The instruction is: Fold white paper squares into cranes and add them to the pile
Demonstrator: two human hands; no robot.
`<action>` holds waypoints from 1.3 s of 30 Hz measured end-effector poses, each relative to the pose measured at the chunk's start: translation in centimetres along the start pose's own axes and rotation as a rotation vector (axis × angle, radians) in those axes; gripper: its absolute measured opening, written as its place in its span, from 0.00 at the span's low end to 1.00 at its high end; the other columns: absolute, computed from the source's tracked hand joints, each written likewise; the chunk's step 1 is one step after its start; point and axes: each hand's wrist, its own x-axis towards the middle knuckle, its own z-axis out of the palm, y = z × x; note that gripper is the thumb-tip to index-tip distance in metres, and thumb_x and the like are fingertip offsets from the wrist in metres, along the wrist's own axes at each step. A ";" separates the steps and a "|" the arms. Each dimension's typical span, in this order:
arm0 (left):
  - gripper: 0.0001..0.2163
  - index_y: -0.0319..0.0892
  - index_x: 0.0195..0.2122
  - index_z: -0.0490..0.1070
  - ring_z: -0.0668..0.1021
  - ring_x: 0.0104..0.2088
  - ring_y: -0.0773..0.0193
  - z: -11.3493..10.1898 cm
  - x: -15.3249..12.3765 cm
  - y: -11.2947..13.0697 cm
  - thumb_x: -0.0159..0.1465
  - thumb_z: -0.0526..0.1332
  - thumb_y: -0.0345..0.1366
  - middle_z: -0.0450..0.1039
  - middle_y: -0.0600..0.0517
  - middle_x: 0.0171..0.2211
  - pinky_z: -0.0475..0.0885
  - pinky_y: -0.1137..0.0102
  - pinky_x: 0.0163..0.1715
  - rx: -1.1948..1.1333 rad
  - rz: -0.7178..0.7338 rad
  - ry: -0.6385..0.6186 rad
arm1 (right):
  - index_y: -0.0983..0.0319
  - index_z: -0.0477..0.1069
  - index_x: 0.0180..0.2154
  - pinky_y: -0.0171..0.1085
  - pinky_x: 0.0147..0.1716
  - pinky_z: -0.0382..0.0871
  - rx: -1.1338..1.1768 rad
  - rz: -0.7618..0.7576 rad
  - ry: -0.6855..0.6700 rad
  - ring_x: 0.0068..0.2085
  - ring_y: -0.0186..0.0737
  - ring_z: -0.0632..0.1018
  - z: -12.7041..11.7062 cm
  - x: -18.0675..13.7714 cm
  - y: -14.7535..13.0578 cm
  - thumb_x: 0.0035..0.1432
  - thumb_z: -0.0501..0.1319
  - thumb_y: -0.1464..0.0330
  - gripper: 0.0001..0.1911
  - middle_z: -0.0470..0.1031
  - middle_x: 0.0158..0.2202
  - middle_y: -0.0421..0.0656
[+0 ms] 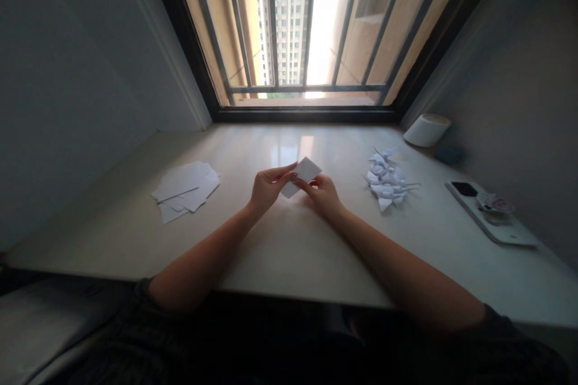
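Note:
A small folded piece of white paper [309,169] is held between both hands above the middle of the table. My left hand [270,185] pinches it from the left, thumb and fingers meeting near its centre. From the right, my right hand [324,194] grips the same paper, with its thumb on the near face. The two thumbs almost touch, and they hide part of the folds. To the left lies a loose stack of flat white paper sheets [187,189]. On the right sits a pile of folded white paper pieces [386,180] with pointed ends.
A white cylindrical container [427,130] stands by the right wall. Nearer, a pale tray-like object [492,216] carries a dark item and a small rounded item. The white table [289,258] reaches back to a barred window [307,105].

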 end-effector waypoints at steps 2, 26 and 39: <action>0.18 0.43 0.44 0.77 0.80 0.40 0.56 0.1 0.0 0.0 0.52 0.69 0.43 0.78 0.48 0.43 0.74 0.64 0.41 -0.032 -0.007 0.005 | 0.60 0.78 0.32 0.38 0.28 0.70 0.020 -0.005 0.013 0.30 0.42 0.77 0.0 0.0 0.0 0.45 0.66 0.50 0.21 0.79 0.27 0.43; 0.18 0.40 0.40 0.78 0.79 0.31 0.61 0.0 0.3 0.3 0.51 0.69 0.43 0.80 0.47 0.34 0.72 0.69 0.30 -0.093 -0.062 0.067 | 0.61 0.74 0.24 0.35 0.23 0.65 -0.014 0.007 0.009 0.26 0.38 0.74 -0.6 0.2 -0.5 0.44 0.67 0.50 0.20 0.74 0.22 0.40; 0.18 0.37 0.34 0.77 0.75 0.26 0.65 -0.5 0.2 0.9 0.51 0.68 0.48 0.76 0.51 0.26 0.65 0.74 0.24 0.124 -0.114 -0.098 | 0.62 0.71 0.21 0.35 0.27 0.66 0.138 0.049 0.022 0.27 0.37 0.73 -0.4 0.2 -0.4 0.44 0.66 0.50 0.21 0.74 0.23 0.40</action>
